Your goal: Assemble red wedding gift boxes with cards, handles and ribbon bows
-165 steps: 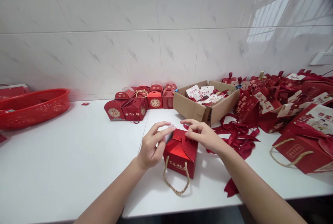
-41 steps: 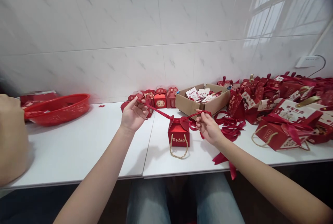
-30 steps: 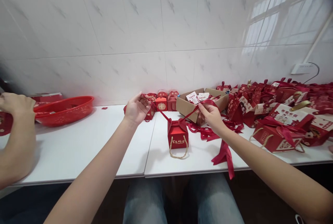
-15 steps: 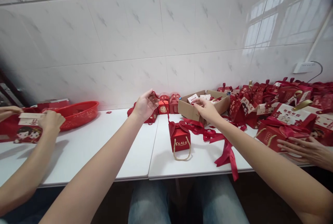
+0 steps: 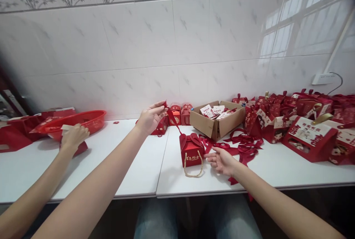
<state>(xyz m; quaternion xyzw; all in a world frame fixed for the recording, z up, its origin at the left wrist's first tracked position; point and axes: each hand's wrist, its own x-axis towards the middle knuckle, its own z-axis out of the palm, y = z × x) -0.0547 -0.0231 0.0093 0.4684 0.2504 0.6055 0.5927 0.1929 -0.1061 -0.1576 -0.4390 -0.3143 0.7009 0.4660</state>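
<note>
A small red gift box (image 5: 192, 154) with gold lettering and a gold rope handle (image 5: 194, 175) stands upright on the white table. My left hand (image 5: 152, 117) is raised to its upper left, fingers pinched on a red ribbon (image 5: 174, 120) that runs taut down to the box top. Close to the box's right side, my right hand (image 5: 222, 160) is open with its fingers stretched out, the fingertips at or almost at the box wall. More loose red ribbon (image 5: 244, 144) lies tangled behind and to the right of this hand.
Behind the ribbon stands an open cardboard box (image 5: 230, 122) of white-and-red cards. Finished-looking red gift boxes (image 5: 309, 139) crowd the right side. At left, a co-worker's hand (image 5: 74, 137) holds a red box by a red basin (image 5: 95, 118). A tiled wall (image 5: 144, 57) bounds the back.
My right hand has moved down from the cardboard box to beside the gift box. My left hand keeps the ribbon, now pulled leftward. The co-worker's hand at right has left with a box.
</note>
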